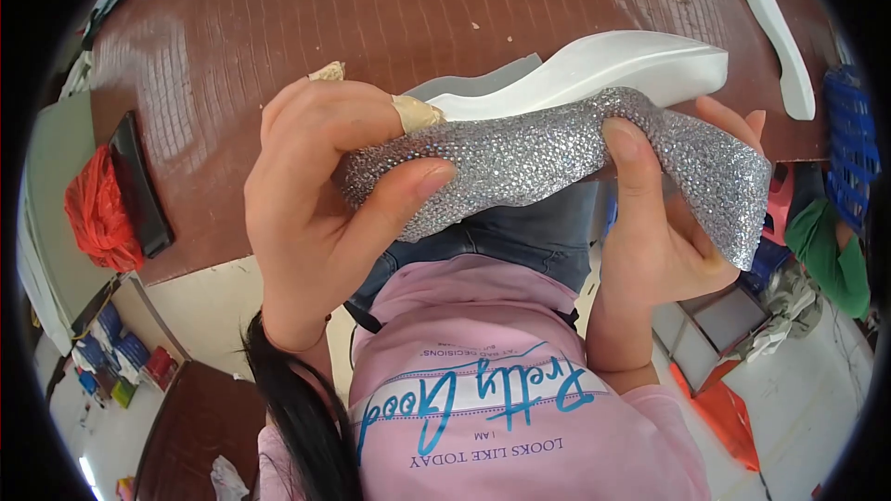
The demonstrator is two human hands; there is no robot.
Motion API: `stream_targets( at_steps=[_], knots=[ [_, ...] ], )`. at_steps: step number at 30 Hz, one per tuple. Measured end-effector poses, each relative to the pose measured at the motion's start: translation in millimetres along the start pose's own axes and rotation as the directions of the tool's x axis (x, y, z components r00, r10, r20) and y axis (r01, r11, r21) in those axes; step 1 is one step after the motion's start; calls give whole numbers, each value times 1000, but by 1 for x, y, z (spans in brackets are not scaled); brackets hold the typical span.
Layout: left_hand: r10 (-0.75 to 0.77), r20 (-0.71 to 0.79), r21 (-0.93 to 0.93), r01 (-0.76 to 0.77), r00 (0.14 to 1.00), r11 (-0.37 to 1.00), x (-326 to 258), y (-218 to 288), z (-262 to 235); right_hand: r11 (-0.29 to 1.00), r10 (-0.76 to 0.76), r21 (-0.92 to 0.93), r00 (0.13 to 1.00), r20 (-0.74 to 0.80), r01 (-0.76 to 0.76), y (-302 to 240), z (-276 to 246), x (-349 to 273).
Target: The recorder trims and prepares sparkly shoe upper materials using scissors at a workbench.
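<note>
A silver, glittering rhinestone-covered strip stretches between my two hands above the table's near edge. My left hand is closed round its left end, the thumb on the near face and the fingers behind. Tan tape wraps two of this hand's fingertips. My right hand pinches the strip with the thumb on top, where it bends and hangs down to the right; most of the fingers are hidden behind it. Just beyond lies a white, curved, wedge-shaped shoe sole, partly covered by the strip. A flat grey piece shows beside the sole.
More white sole pieces lie at the far right of the brown table. A blue plastic basket stands at the right edge. On the left are a red plastic bag and a black flat object. Small scraps dot the tabletop.
</note>
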State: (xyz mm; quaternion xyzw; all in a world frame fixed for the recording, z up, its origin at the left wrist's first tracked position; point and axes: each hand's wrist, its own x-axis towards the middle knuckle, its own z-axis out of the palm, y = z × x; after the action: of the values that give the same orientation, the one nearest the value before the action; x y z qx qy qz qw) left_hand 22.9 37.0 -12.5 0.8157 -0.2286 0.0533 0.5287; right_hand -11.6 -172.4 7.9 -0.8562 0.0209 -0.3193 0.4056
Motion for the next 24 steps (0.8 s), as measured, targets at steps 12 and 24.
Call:
stream_targets(
  at_steps=[12, 24],
  knots=[
    [-195, 69, -271, 206, 978, 940, 4, -3, 2, 935, 151, 327, 988, -13, -138, 12, 16, 11],
    [-70, 51, -231, 80, 996, 970, 0, -7, 0, 983, 48, 175, 998, 51, -56, 15, 9, 7]
  ],
)
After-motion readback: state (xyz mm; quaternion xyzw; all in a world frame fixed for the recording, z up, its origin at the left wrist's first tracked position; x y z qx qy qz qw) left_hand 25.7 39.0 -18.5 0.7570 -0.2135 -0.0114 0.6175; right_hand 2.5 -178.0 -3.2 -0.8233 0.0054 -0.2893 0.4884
